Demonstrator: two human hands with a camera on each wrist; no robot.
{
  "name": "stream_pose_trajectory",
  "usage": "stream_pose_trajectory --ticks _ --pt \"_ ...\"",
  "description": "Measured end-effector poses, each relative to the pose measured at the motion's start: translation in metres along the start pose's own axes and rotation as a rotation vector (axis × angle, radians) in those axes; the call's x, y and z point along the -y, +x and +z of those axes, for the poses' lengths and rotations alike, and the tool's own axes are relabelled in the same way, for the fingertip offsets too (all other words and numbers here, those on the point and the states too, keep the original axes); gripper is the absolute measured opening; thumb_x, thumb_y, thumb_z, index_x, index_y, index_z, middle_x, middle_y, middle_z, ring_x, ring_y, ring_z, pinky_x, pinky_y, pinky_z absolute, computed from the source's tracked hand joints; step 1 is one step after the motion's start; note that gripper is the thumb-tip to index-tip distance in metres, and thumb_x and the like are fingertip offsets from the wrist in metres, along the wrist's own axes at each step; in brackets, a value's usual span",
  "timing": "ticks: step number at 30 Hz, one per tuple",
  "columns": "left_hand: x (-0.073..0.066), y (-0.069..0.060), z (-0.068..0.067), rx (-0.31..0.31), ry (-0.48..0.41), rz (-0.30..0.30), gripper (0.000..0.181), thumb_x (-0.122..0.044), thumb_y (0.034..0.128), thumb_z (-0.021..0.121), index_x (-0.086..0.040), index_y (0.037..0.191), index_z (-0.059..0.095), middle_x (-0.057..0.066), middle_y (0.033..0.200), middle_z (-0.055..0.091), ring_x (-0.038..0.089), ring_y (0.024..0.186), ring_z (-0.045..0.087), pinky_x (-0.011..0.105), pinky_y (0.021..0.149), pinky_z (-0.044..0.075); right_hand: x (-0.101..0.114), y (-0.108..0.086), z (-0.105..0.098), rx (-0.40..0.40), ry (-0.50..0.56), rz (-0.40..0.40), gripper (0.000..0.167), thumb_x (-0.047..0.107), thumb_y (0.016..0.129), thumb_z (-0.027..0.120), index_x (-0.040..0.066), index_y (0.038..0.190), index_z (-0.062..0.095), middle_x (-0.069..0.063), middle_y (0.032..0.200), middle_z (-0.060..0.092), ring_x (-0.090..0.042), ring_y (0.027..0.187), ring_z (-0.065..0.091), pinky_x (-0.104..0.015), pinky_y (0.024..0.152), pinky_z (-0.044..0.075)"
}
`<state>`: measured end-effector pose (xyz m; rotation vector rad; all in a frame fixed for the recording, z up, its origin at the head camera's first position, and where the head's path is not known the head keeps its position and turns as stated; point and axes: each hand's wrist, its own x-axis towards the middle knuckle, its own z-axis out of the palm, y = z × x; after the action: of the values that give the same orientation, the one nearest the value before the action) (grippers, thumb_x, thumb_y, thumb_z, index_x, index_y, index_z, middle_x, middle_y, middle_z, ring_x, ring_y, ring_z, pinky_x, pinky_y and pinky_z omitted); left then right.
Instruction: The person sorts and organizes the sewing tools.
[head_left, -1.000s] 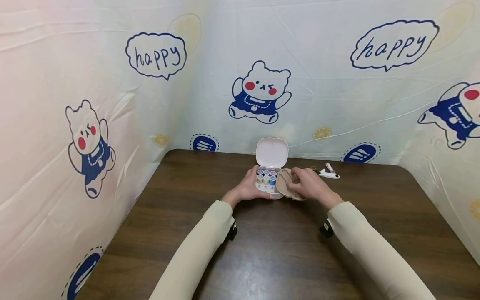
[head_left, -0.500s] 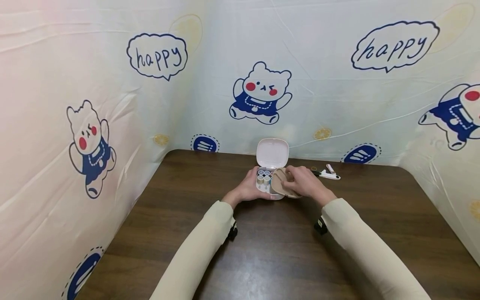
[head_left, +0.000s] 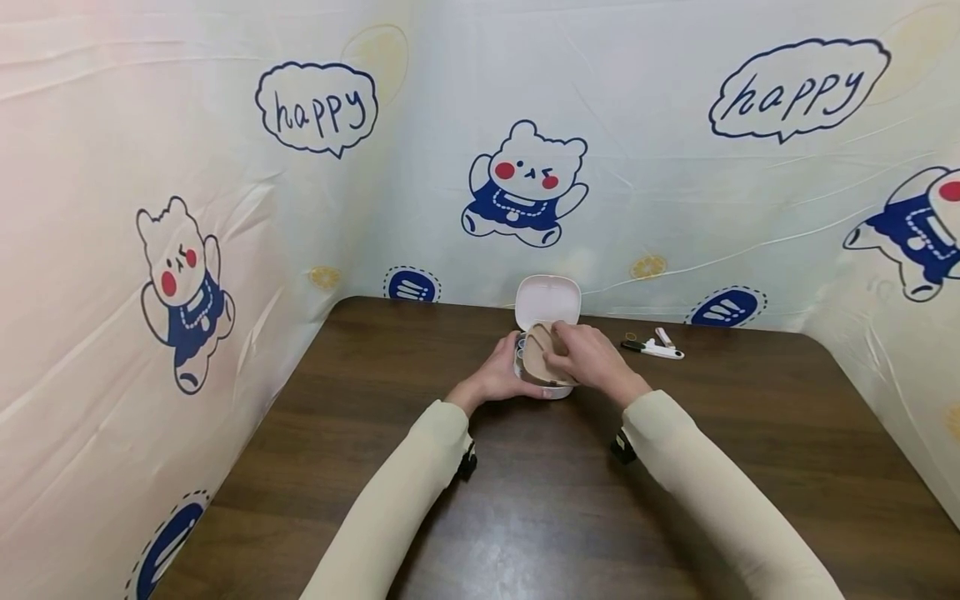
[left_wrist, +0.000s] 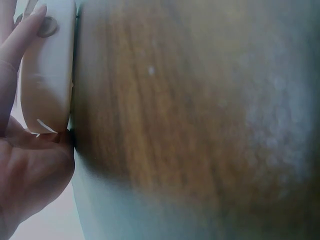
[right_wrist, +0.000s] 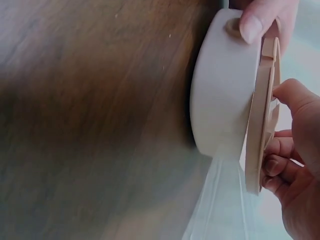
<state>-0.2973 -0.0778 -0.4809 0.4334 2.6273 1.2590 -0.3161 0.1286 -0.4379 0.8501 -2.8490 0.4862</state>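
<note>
A white sewing box (head_left: 558,392) stands at the far middle of the table, its lid (head_left: 547,298) raised. My left hand (head_left: 495,373) grips the box's left side, the thumb pressing on its front wall, as the left wrist view shows on the white wall (left_wrist: 50,75). Between the thumb and fingers of my right hand (head_left: 592,358) is a beige tray (head_left: 536,360) with moulded hollows. It lies over the box's opening, slightly tilted; in the right wrist view a gap shows between the tray (right_wrist: 257,120) and the box rim. Only a few thread spools (head_left: 521,343) show at the left; the others are hidden.
Right of the box lie a white-and-black tool (head_left: 660,350), a small pinkish-white item (head_left: 663,337) and a small yellowish ring (head_left: 631,337). A printed cloth (head_left: 420,208) hangs behind the brown table (head_left: 360,400) and along its sides.
My right hand has moved left with the beige tray, from the box's right edge to over its opening, covering most spools. My left hand has stayed on the box.
</note>
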Motion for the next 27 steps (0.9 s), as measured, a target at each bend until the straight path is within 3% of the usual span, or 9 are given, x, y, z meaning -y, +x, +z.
stream_pose_trajectory --ticks 9,22,27 --pt "-0.002 -0.003 0.001 -0.005 0.02 -0.012 0.13 -0.054 0.0653 0.094 -0.01 0.16 0.017 0.015 0.156 0.031 0.025 0.138 0.041 0.041 0.114 0.037 0.008 0.003 0.003 -0.024 0.005 -0.039 0.023 0.027 0.094 0.071 0.009 0.102 0.059 0.002 0.067 0.048 -0.02 0.064 0.048 -0.036 0.059 0.038" --pt "-0.001 -0.002 0.0 -0.041 -0.015 0.047 0.124 -0.045 0.0629 0.098 -0.009 0.156 0.025 0.012 0.153 0.037 0.026 0.136 0.042 0.04 0.113 0.037 0.012 0.008 0.006 -0.013 0.002 -0.049 0.025 0.027 0.091 0.07 0.007 0.101 0.061 0.002 0.068 0.049 -0.018 0.062 0.048 -0.035 0.058 0.038" --pt "-0.003 -0.002 0.0 -0.043 -0.003 0.028 0.125 -0.046 0.0626 0.098 -0.009 0.157 0.024 0.011 0.153 0.038 0.025 0.134 0.043 0.04 0.112 0.038 0.013 0.008 0.008 0.001 -0.005 -0.058 0.024 0.027 0.091 0.07 0.007 0.101 0.062 0.002 0.07 0.049 -0.018 0.063 0.048 -0.034 0.058 0.038"
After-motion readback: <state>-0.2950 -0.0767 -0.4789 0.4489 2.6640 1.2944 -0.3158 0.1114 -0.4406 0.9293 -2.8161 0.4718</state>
